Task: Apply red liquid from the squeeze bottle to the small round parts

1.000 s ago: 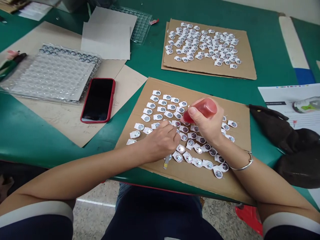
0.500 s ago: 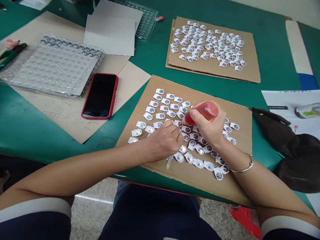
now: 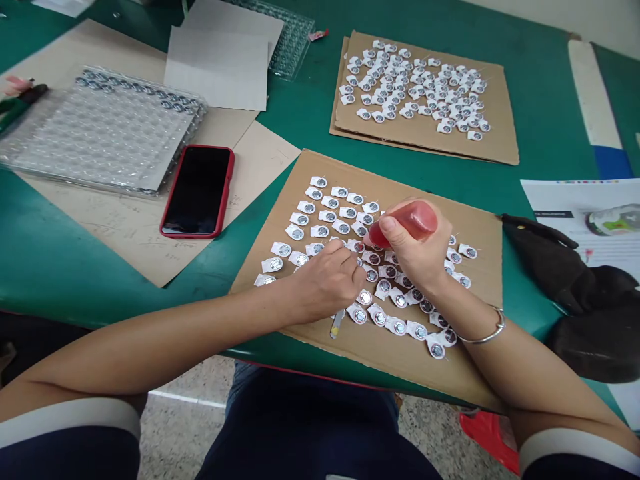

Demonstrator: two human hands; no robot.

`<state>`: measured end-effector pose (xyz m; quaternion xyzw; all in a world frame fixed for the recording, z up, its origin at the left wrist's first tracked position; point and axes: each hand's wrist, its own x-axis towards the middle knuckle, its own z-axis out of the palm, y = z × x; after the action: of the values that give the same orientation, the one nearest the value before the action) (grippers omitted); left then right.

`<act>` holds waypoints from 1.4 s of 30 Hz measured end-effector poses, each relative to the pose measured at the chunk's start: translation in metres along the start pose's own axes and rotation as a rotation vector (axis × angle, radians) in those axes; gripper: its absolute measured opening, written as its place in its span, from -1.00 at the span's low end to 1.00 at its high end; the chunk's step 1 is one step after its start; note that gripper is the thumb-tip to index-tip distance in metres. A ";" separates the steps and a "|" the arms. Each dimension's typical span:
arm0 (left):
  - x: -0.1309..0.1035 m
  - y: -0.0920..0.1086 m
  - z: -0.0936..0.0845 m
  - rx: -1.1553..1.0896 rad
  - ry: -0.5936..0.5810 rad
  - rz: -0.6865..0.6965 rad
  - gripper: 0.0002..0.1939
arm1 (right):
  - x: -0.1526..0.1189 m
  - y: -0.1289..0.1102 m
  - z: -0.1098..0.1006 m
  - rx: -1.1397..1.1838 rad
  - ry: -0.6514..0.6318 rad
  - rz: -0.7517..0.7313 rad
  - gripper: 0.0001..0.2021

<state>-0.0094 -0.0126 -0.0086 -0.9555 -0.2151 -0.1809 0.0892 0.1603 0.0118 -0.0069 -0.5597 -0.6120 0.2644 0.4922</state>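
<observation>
My right hand is wrapped round a red squeeze bottle, tilted with its tip down and to the left among small round parts. Close to that tip, my left hand is closed in a pinch over the board. From under its heel sticks the flat grey end of tweezers; their points are hidden. Both hands are above a cardboard sheet bearing rows of silver discs on white tabs. Several of these discs are covered by my hands and the bottle.
At the back, stacked cardboard carries many similar discs. A red-cased phone lies on brown paper, near a clear blister tray. To the right are a dark brown object and a printed sheet. The table is green.
The whole view has shifted very slightly to the left. Both hands, the bottle and the discs keep nearly the same places relative to each other.
</observation>
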 end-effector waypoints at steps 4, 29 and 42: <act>0.000 0.000 0.000 -0.013 0.009 -0.006 -0.76 | 0.000 0.001 0.000 0.004 0.003 -0.013 -0.74; 0.000 -0.004 0.001 -0.094 -0.010 -0.031 -0.74 | 0.003 0.003 -0.002 -0.043 0.036 -0.026 -0.74; 0.000 -0.006 0.001 -0.134 -0.035 -0.048 -0.77 | 0.002 0.003 -0.006 -0.059 0.001 -0.062 -0.77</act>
<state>-0.0119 -0.0071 -0.0088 -0.9569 -0.2269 -0.1804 0.0170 0.1667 0.0128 -0.0069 -0.5548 -0.6363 0.2306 0.4839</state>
